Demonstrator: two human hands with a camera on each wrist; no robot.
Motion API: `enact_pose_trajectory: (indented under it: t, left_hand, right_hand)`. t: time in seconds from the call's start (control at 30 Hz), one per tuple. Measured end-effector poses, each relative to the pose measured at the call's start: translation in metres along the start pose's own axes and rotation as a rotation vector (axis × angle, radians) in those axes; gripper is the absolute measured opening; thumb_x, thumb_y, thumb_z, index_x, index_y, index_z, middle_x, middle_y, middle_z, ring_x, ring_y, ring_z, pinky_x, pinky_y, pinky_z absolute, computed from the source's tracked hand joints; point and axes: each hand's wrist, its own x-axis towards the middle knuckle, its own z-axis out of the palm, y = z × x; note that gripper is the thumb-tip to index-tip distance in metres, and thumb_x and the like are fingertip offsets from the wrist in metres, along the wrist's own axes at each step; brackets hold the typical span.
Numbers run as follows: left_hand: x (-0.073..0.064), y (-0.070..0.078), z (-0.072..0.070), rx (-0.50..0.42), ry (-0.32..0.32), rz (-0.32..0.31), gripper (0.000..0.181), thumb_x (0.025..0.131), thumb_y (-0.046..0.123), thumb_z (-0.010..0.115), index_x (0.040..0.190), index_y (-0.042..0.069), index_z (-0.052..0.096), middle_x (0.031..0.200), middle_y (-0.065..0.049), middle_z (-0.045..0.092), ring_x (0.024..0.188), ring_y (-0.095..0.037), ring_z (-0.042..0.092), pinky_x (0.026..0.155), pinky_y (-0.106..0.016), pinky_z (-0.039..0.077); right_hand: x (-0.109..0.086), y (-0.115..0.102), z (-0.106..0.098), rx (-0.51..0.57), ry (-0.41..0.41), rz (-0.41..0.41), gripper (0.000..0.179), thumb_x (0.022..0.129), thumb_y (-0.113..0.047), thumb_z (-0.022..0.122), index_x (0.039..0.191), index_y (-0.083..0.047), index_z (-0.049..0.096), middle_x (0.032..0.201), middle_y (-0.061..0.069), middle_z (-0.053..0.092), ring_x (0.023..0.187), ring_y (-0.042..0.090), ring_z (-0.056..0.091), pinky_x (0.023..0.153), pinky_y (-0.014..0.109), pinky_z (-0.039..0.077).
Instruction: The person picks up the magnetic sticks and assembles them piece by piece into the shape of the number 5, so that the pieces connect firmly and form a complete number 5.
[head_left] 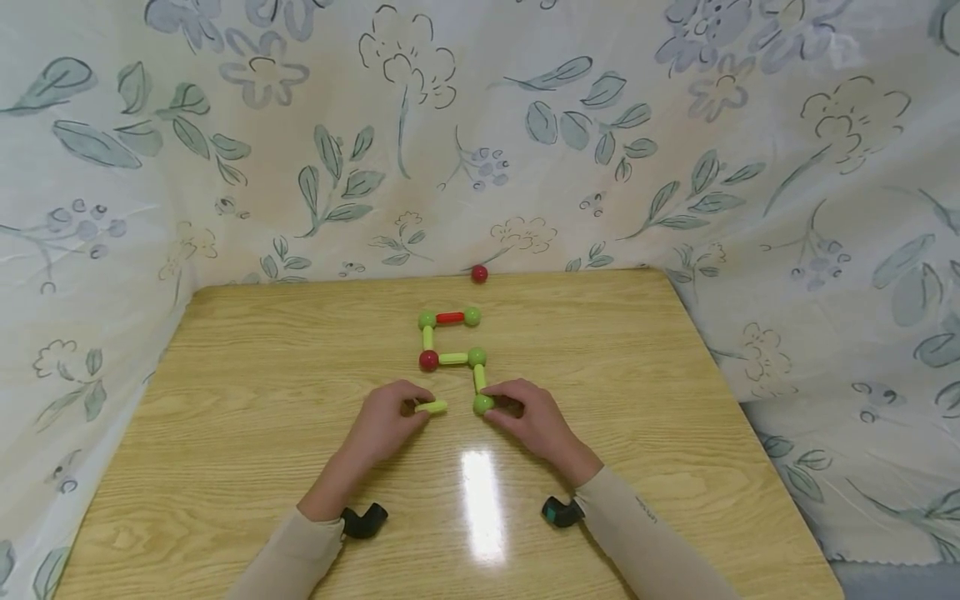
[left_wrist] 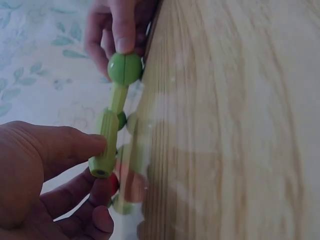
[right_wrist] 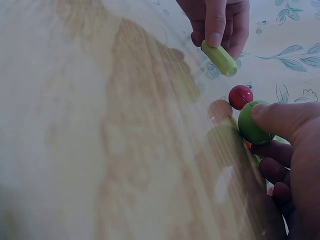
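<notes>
My left hand [head_left: 392,418] pinches a loose yellow-green rod [head_left: 432,407] between thumb and fingers, with one end pointing toward the right hand. My right hand [head_left: 531,417] grips the green ball [head_left: 483,404] at the near end of a chain of balls and rods. From that ball a yellow-green rod [head_left: 480,379] runs up to another green ball [head_left: 477,357]. A further rod [head_left: 453,359] joins it to a red ball [head_left: 428,360]. The chain continues through a rod [head_left: 428,337], a green ball [head_left: 427,320] and a red rod [head_left: 450,317] to a last green ball [head_left: 472,316]. A gap separates the held rod from the gripped ball.
A single red ball [head_left: 479,273] lies at the table's back edge, against the flowered cloth [head_left: 465,192]. The wooden table [head_left: 262,350] is glossy, with a bright reflection near its front. Dark wrist-worn devices [head_left: 365,522] sit by both cuffs.
</notes>
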Motion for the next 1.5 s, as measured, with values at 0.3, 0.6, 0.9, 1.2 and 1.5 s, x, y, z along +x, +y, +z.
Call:
enact_pose_trajectory:
  t: [0.3, 0.6, 0.9, 1.2, 1.5]
  left_hand:
    - [0.008, 0.010, 0.013, 0.026, -0.024, 0.018, 0.018, 0.093, 0.001, 0.084, 0.109, 0.010, 0.084, 0.105, -0.001, 0.075, 0.089, -0.018, 0.064, 0.081, -0.039, 0.055]
    - [0.013, 0.018, 0.019, 0.030, -0.053, 0.011, 0.018, 0.094, 0.003, 0.084, 0.109, 0.012, 0.084, 0.103, 0.002, 0.074, 0.087, -0.014, 0.061, 0.079, -0.037, 0.054]
    - [0.017, 0.017, 0.026, 0.040, -0.063, 0.036, 0.018, 0.094, 0.004, 0.084, 0.111, 0.010, 0.084, 0.106, 0.001, 0.075, 0.089, -0.015, 0.062, 0.081, -0.038, 0.055]
    - [0.021, 0.020, 0.026, 0.063, -0.069, 0.069, 0.018, 0.095, 0.004, 0.083, 0.111, 0.010, 0.084, 0.109, 0.000, 0.076, 0.090, -0.015, 0.063, 0.080, -0.038, 0.055]
    - [0.022, 0.020, 0.027, 0.080, -0.069, 0.080, 0.018, 0.095, 0.003, 0.082, 0.111, 0.009, 0.084, 0.106, -0.001, 0.076, 0.085, -0.014, 0.061, 0.076, -0.036, 0.054]
  right_hand:
    - [0.000, -0.002, -0.001, -0.012, -0.005, 0.005, 0.031, 0.097, -0.022, 0.086, 0.128, -0.023, 0.080, 0.117, -0.009, 0.073, 0.106, 0.012, 0.069, 0.090, 0.037, 0.059]
    - [0.000, -0.001, -0.001, -0.015, -0.007, -0.001, 0.031, 0.097, -0.024, 0.086, 0.128, -0.023, 0.079, 0.117, -0.008, 0.074, 0.105, 0.012, 0.069, 0.090, 0.036, 0.059]
    - [0.000, -0.002, -0.001, -0.025, -0.011, 0.004, 0.030, 0.097, -0.023, 0.086, 0.127, -0.023, 0.079, 0.116, -0.008, 0.073, 0.104, 0.012, 0.069, 0.089, 0.037, 0.059]
    - [0.001, -0.001, -0.001, -0.047, -0.015, -0.010, 0.030, 0.097, -0.021, 0.086, 0.127, -0.022, 0.079, 0.113, -0.008, 0.073, 0.102, 0.012, 0.068, 0.087, 0.036, 0.059]
    - [0.001, 0.001, -0.001, -0.065, -0.014, -0.023, 0.031, 0.096, -0.018, 0.086, 0.126, -0.020, 0.079, 0.114, -0.007, 0.073, 0.102, 0.012, 0.068, 0.086, 0.035, 0.059]
